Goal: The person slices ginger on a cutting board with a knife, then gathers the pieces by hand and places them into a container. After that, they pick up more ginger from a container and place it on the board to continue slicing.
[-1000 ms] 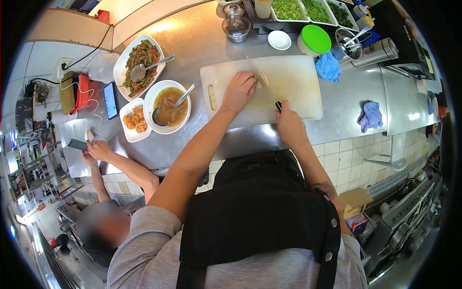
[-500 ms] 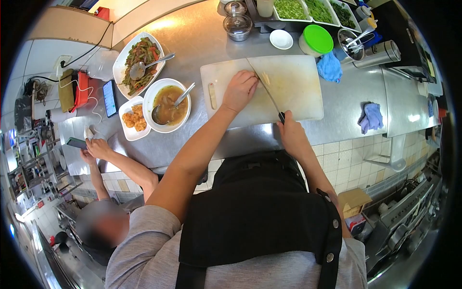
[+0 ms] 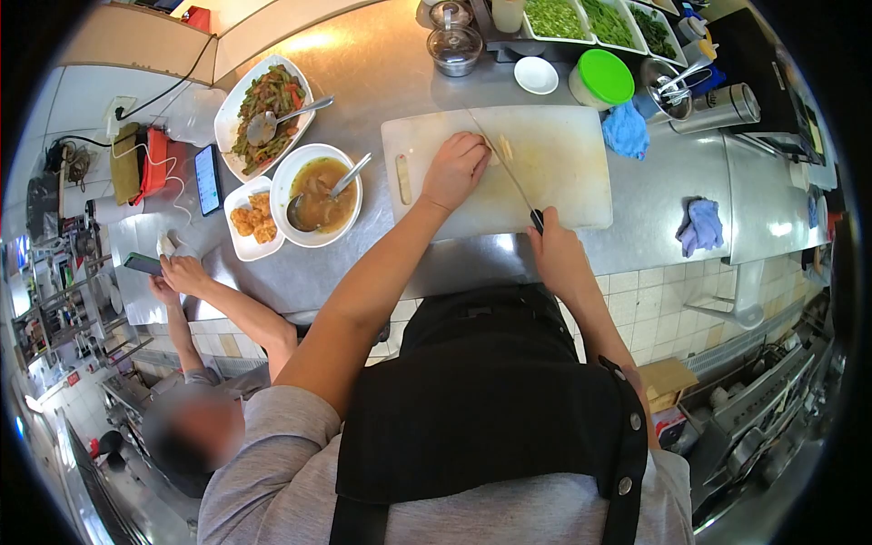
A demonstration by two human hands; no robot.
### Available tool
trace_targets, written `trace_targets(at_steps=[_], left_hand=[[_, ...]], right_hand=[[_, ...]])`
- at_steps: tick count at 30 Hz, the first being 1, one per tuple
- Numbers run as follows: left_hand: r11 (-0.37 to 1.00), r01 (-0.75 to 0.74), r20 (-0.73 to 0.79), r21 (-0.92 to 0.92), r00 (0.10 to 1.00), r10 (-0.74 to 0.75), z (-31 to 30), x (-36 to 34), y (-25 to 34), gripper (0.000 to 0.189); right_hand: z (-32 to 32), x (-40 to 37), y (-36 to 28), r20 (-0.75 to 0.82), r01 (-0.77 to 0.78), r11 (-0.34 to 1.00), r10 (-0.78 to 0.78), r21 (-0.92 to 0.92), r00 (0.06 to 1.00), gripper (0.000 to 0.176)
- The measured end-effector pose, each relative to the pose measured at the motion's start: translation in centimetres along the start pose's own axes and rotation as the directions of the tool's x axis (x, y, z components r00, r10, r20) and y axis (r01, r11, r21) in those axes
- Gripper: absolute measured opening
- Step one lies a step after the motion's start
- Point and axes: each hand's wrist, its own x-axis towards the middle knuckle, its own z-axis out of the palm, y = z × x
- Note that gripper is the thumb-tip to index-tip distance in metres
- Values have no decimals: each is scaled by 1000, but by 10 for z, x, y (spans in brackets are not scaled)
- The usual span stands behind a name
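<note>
On the white cutting board (image 3: pixel 568 173) my left hand (image 3: pixel 457 168) rests with its fingers curled and bunched together. Whatever lies under those fingertips is hidden. My right hand (image 3: pixel 556 248) is wrapped around the black handle of a kitchen knife (image 3: pixel 514 176), whose long thin blade slants up and left across the board. The blade runs close beside the fingertips of my left hand. Just right of the blade lie a few pale yellowish thin slices (image 3: pixel 506 145), too small to name.
Left of the board stand a soup bowl (image 3: pixel 283 171), a plate of stir-fried vegetables (image 3: pixel 227 136), and a small dish of fried pieces (image 3: pixel 242 250). Beyond are a small white saucer (image 3: pixel 536 75), a green-lidded tub (image 3: pixel 606 77) and a blue cloth (image 3: pixel 626 132). Another person's hands hold a phone (image 3: pixel 143 263).
My right hand and the knife handle have shifted slightly to the right. Pale slices lie a little more apart from the blade. My left hand stays about where it was.
</note>
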Motion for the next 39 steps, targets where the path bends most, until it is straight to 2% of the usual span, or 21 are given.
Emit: trace_targets(at_steps=[2,8,11,20,23,29,35,39], left_hand=[[1000,-5,-6,-9,1000,5,0,0,-1,14],[1000,0,-6,-11,1000,-1,-1,1,1,14],[1000,2,-9,-9,1000,-2,-1,0,0,14],[1000,5,-4,0,1000,-5,0,0,1,13],[998,34,-53,-46,998,-36,2,-4,-1,14],[996,52,-22,-78,998,-54,-2,-2,0,10],[999,21,-39,-30,999,-22,1,-1,-3,11],[999,18,-54,-39,998,-20,0,0,-2,11]], right_hand=[[0,-5,0,37,-39,999,39,1,999,26],[8,-3,5,16,-31,999,31,21,999,26],[20,13,5,-58,14,1000,-13,14,998,26],[29,36,5,-95,47,998,-44,37,994,28],[22,22,13,-39,18,1000,-17,23,999,28],[16,5,9,-67,-26,1000,27,12,997,28],[6,-7,5,-13,4,1000,-4,29,1000,26],[5,-13,6,28,-45,998,44,32,999,26]])
